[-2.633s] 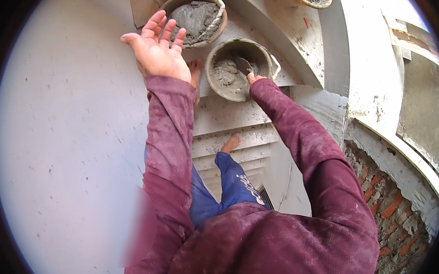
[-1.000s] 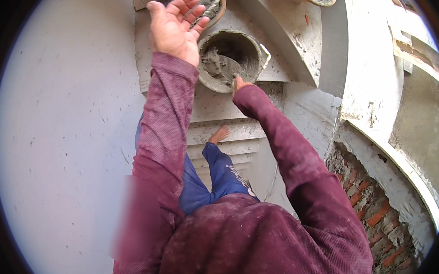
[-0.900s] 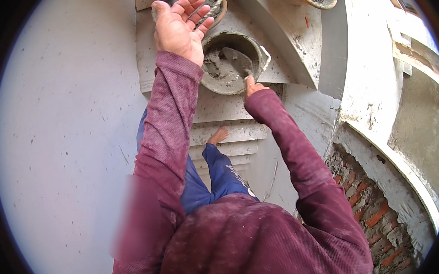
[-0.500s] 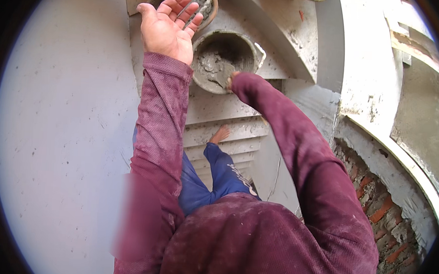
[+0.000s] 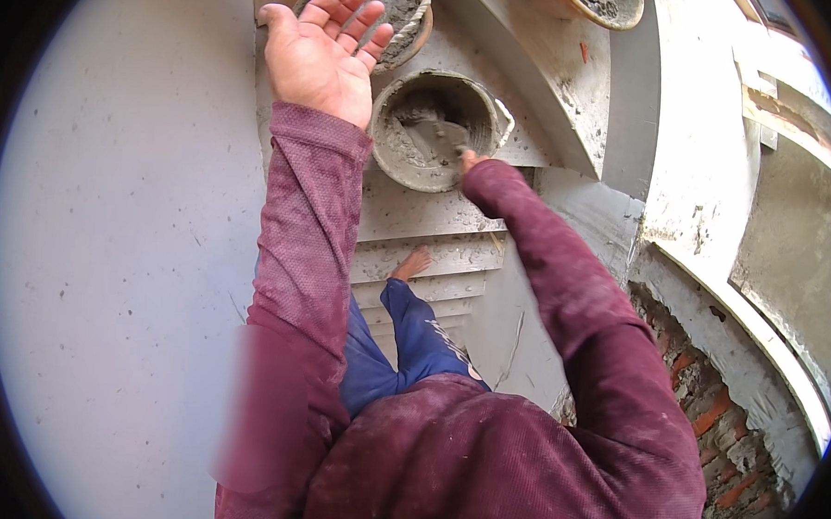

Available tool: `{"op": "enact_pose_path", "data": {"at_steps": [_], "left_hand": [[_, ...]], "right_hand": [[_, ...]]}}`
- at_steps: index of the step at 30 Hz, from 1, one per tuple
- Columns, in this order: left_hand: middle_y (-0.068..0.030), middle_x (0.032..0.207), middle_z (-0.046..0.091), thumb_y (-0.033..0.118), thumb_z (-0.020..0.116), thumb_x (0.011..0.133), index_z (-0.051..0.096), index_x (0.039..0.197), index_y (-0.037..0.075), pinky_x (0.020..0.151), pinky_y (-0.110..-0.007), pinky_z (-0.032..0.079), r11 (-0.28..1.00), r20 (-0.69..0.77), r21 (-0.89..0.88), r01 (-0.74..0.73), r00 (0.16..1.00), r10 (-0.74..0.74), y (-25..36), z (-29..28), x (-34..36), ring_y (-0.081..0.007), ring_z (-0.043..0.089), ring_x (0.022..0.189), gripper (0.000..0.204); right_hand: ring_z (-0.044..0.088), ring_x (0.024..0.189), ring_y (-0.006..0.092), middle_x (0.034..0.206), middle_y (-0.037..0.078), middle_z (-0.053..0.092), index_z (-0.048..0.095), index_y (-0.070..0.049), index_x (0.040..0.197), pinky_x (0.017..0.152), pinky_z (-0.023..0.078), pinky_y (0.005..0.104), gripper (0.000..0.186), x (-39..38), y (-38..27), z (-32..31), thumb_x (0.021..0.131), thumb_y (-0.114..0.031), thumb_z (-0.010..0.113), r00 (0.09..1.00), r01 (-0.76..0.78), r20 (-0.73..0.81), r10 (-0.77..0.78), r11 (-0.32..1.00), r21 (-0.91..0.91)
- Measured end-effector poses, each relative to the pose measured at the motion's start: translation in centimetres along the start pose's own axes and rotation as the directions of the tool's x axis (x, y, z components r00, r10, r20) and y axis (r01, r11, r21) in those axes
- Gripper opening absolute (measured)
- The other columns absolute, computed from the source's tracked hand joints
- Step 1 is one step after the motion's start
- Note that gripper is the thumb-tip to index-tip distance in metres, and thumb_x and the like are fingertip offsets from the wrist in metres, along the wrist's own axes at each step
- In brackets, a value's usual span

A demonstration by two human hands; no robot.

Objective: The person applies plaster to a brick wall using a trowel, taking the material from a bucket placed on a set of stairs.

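Observation:
My left hand (image 5: 322, 65) is open, palm up and fingers apart, holding nothing, in front of a round pot of grey mortar (image 5: 421, 37) with a rope handle. In the bucket (image 5: 419, 181) just right of it lies wet grey mortar. My right hand (image 5: 472, 162), partly hidden by its maroon sleeve, grips a trowel (image 5: 437, 138) whose mortar-coated blade is down inside that bucket, near the front rim.
Another mortar pot (image 5: 621, 18) sits higher on a curved ledge (image 5: 535, 61). A pale wall (image 5: 119, 247) stands at my left. Stepped boards (image 5: 433, 288) run under my bare foot. Exposed brickwork (image 5: 715, 412) shows at right, below a curved white edge.
My left hand has risen from lower down and stays open. My right hand keeps shifting the trowel about inside the bucket, stirring the mortar. The view has shifted slightly.

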State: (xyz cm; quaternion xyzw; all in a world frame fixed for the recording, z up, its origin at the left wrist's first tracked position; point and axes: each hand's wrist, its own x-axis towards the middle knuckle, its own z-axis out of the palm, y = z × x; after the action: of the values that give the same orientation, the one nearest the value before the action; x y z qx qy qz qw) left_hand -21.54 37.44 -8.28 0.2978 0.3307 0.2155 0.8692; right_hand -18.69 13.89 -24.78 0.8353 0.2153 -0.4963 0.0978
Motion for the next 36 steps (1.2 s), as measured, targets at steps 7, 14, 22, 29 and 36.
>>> {"op": "enact_pose_path", "data": {"at_steps": [7, 14, 22, 29, 36], "left_hand": [[-0.0142, 0.11, 0.049, 0.051, 0.009, 0.092, 0.047, 0.113, -0.004, 0.091, -0.04, 0.039, 1.0, 0.022, -0.017, 0.018, 1.0, -0.017, -0.1, 0.8, -0.1, -0.0253, 0.047, 0.102, 0.07], [-0.004, 0.088, 0.055, 0.053, 0.026, 0.091, 0.054, 0.098, 0.005, 0.073, -0.031, 0.044, 0.988, 0.014, -0.157, 0.005, 1.0, -0.003, -0.7, 0.5, 0.0, -0.0159, 0.052, 0.082, 0.056], [-0.0151, 0.109, 0.049, 0.051, 0.007, 0.091, 0.046, 0.112, -0.005, 0.091, -0.041, 0.039, 0.999, 0.065, -0.049, 0.009, 0.998, -0.006, -0.5, 0.9, 0.8, -0.026, 0.046, 0.102, 0.072], [-0.0024, 0.086, 0.054, 0.054, 0.025, 0.091, 0.054, 0.096, 0.005, 0.072, -0.03, 0.043, 0.983, 0.004, -0.18, -0.036, 0.999, 0.037, -0.2, -0.1, 0.0, -0.0145, 0.051, 0.079, 0.057], [-0.0022, 0.087, 0.054, 0.053, 0.023, 0.091, 0.055, 0.096, 0.004, 0.071, -0.029, 0.043, 0.984, -0.045, -0.177, 0.027, 0.998, -0.035, -1.3, 0.2, 0.3, -0.0137, 0.051, 0.077, 0.059]], "right_hand": [[0.057, 0.097, 0.0358, 0.107, 0.025, 0.056, 0.044, 0.001, 0.116, 0.083, 0.046, 0.0427, 0.034, 5.8, 2.8, 0.7, 0.09, -0.015, 0.028, 0.984, -0.135, -0.122, 0.133, 0.991, -0.008], [0.058, 0.094, 0.0353, 0.1, 0.025, 0.058, 0.043, 0.0, 0.114, 0.08, 0.046, 0.043, 0.034, -3.0, -1.3, -0.5, 0.083, -0.014, 0.041, 0.954, 0.262, -0.092, -0.285, 0.943, -0.203], [0.049, 0.111, 0.0317, 0.115, 0.02, 0.053, 0.042, 0.002, 0.122, 0.094, 0.039, 0.0365, 0.041, 2.9, 2.4, 0.0, 0.089, -0.023, 0.039, 0.995, 0.05, -0.079, -0.06, 0.992, -0.117], [0.061, 0.086, 0.0255, 0.088, 0.019, 0.061, 0.062, 0.001, 0.087, 0.073, 0.049, 0.0333, 0.017, -0.9, -5.0, -11.9, 0.075, 0.001, 0.051, 0.945, 0.327, 0.261, -0.197, 0.595, -0.734], [0.061, 0.072, 0.0249, 0.074, 0.016, 0.06, 0.064, -0.003, 0.077, 0.062, 0.049, 0.0303, 0.015, 8.5, -4.9, -7.7, 0.07, 0.002, 0.051, 0.888, 0.459, 0.288, -0.357, 0.707, -0.538]]}}
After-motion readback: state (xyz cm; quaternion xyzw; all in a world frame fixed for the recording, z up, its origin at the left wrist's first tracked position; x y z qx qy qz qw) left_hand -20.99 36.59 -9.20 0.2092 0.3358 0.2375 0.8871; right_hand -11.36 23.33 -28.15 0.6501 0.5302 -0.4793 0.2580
